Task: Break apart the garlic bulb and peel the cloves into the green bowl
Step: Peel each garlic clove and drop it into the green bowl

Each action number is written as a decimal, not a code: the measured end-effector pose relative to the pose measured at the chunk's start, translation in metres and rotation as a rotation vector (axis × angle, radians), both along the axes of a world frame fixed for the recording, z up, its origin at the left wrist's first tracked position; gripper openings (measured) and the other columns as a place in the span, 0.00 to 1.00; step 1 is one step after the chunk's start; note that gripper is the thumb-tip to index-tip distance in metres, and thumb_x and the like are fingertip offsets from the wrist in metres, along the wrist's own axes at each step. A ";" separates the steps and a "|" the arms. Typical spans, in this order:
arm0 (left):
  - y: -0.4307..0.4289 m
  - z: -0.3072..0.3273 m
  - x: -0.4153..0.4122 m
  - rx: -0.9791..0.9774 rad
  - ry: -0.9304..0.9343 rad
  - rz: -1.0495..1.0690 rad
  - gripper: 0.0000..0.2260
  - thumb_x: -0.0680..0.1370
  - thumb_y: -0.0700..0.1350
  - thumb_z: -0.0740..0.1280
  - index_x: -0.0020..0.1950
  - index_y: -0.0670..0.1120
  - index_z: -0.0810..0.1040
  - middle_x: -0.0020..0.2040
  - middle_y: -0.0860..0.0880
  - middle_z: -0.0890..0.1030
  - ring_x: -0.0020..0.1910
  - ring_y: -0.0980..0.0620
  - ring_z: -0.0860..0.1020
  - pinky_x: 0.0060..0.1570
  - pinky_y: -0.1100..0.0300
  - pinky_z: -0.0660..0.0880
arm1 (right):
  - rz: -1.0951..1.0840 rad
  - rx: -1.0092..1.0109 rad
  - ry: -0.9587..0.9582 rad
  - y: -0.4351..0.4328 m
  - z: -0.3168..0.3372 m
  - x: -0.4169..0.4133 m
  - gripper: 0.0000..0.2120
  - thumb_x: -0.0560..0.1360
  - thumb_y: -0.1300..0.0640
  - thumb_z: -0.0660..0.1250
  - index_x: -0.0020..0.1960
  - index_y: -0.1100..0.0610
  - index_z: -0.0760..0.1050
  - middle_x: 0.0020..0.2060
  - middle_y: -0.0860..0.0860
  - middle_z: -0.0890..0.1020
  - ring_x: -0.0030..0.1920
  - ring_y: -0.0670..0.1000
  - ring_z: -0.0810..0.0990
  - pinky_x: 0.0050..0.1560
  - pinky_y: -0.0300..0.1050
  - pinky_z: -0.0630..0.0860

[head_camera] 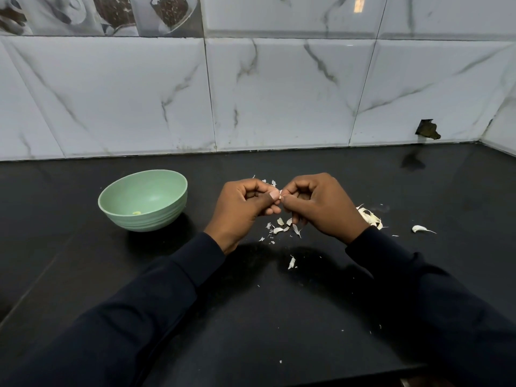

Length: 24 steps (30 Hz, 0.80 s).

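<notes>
Marble-veined tiles (279,93) back a black bench (251,317), and above its middle a garlic clove (280,194) is pinched between the thumb and forefinger tips of the left hand (245,208) and the right hand (321,205), all fingers curled tight, only a pale sliver showing where the tips meet. Papery skins (282,227) lie scattered just below the hands, a heap of garlic pieces (370,217) sits partly hidden behind the right hand, and one loose clove (420,229) lies nearer the right edge. Left of the hands stands the green bowl (150,222), a small pale bit (136,213) in its bottom.
</notes>
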<state>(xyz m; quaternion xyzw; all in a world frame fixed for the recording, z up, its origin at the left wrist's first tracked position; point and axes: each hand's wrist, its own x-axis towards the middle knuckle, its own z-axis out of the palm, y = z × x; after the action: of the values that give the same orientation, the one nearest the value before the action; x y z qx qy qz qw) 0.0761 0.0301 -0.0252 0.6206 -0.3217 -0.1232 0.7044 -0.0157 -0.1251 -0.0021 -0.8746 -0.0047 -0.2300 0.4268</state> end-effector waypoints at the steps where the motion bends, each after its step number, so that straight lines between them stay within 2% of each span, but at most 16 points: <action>1: -0.001 0.000 0.000 0.004 -0.014 0.000 0.03 0.79 0.32 0.69 0.49 0.33 0.82 0.36 0.44 0.84 0.35 0.53 0.82 0.38 0.65 0.78 | -0.001 0.009 -0.002 0.000 0.000 0.000 0.06 0.77 0.60 0.72 0.42 0.62 0.82 0.26 0.54 0.82 0.26 0.51 0.81 0.32 0.53 0.81; 7: -0.001 0.001 -0.001 0.015 -0.042 -0.018 0.03 0.79 0.33 0.69 0.47 0.35 0.82 0.36 0.45 0.83 0.35 0.53 0.82 0.39 0.65 0.79 | 0.023 0.084 -0.001 -0.001 0.000 0.000 0.07 0.77 0.62 0.72 0.42 0.65 0.81 0.27 0.55 0.81 0.26 0.49 0.81 0.29 0.44 0.78; 10: 0.000 0.002 -0.002 0.023 -0.036 -0.038 0.04 0.80 0.33 0.68 0.46 0.36 0.82 0.37 0.45 0.83 0.35 0.54 0.81 0.39 0.65 0.78 | 0.037 0.112 0.009 -0.001 0.001 0.000 0.07 0.77 0.64 0.71 0.42 0.67 0.81 0.25 0.52 0.81 0.25 0.48 0.80 0.28 0.41 0.76; 16: 0.001 0.002 0.000 0.016 0.049 -0.085 0.03 0.80 0.33 0.68 0.49 0.34 0.81 0.38 0.44 0.83 0.34 0.54 0.80 0.38 0.66 0.77 | 0.051 0.140 0.008 0.000 0.001 -0.001 0.07 0.77 0.64 0.71 0.42 0.66 0.81 0.28 0.58 0.81 0.25 0.50 0.80 0.27 0.42 0.75; 19: 0.000 0.001 -0.001 0.002 0.071 -0.076 0.04 0.79 0.33 0.68 0.52 0.34 0.81 0.36 0.45 0.83 0.33 0.53 0.81 0.37 0.66 0.78 | 0.022 0.089 -0.009 -0.001 -0.001 -0.001 0.07 0.76 0.63 0.72 0.40 0.64 0.80 0.25 0.52 0.80 0.25 0.50 0.78 0.28 0.41 0.74; 24: 0.001 0.004 -0.001 0.004 0.064 -0.061 0.05 0.78 0.32 0.69 0.52 0.34 0.83 0.37 0.40 0.83 0.35 0.50 0.81 0.39 0.64 0.79 | -0.066 -0.075 -0.051 0.002 -0.005 0.002 0.08 0.72 0.61 0.74 0.36 0.58 0.79 0.27 0.52 0.79 0.26 0.44 0.74 0.30 0.38 0.70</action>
<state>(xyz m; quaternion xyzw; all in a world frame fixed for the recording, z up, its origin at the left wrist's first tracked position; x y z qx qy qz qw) 0.0747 0.0310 -0.0216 0.6076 -0.3174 -0.1653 0.7090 -0.0133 -0.1234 -0.0074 -0.8835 0.0044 -0.2660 0.3856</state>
